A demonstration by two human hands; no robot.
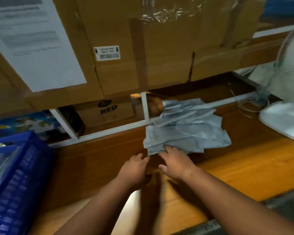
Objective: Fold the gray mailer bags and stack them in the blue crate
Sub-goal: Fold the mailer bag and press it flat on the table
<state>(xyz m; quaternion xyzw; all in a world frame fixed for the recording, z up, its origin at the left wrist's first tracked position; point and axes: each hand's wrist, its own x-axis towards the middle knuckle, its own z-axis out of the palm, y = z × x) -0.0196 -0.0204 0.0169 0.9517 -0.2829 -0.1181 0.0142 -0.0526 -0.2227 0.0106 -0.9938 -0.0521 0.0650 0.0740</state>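
1 mailer pile (187, 129), uncountable; 1 crate (15, 175); 2 hands, left (134, 170), right (175, 160), fingers spread.

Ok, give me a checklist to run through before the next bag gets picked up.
1. Pile of gray bags within reach: ok.
2. Right hand touching the pile's near edge: ok, fingers open.
3. Left hand free: ok, just short of the pile.
4. Single bag separated from the rest: cannot tell.
5. Bare table in front for folding: ok.
6. Blue crate close on the left: ok; room inside: cannot tell.
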